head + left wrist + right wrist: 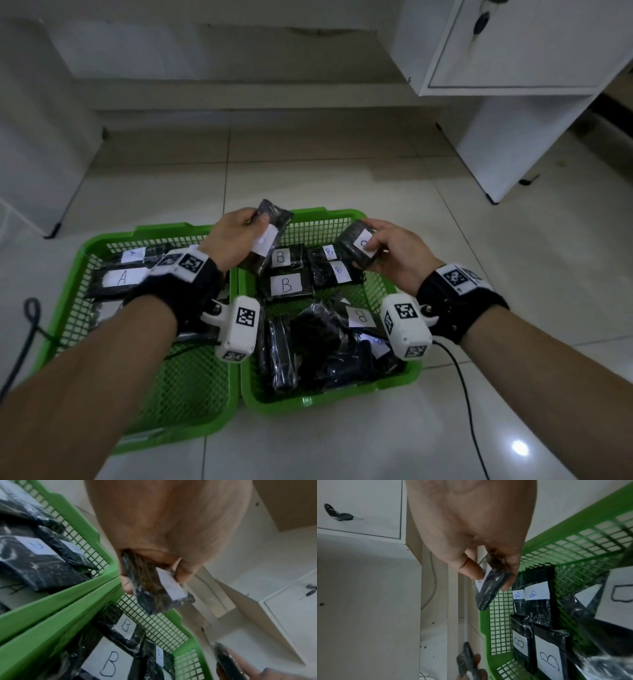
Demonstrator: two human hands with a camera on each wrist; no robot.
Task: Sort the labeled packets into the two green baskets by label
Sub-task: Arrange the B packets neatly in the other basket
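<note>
Two green baskets stand side by side on the tiled floor. The left basket holds packets labeled A, and the right basket holds several black packets labeled B. My left hand pinches a black packet with a white label above the gap between the baskets. My right hand pinches another black packet over the right basket's far right corner. Both held labels are too blurred to read. The left wrist view shows thumb and fingers round the packet. In the right wrist view the other packet is edge-on.
A white cabinet with a key in its door stands at the back right, with a white furniture leg at the left. Black cables trail from both wrists across the floor. Bare tiles lie beyond and in front of the baskets.
</note>
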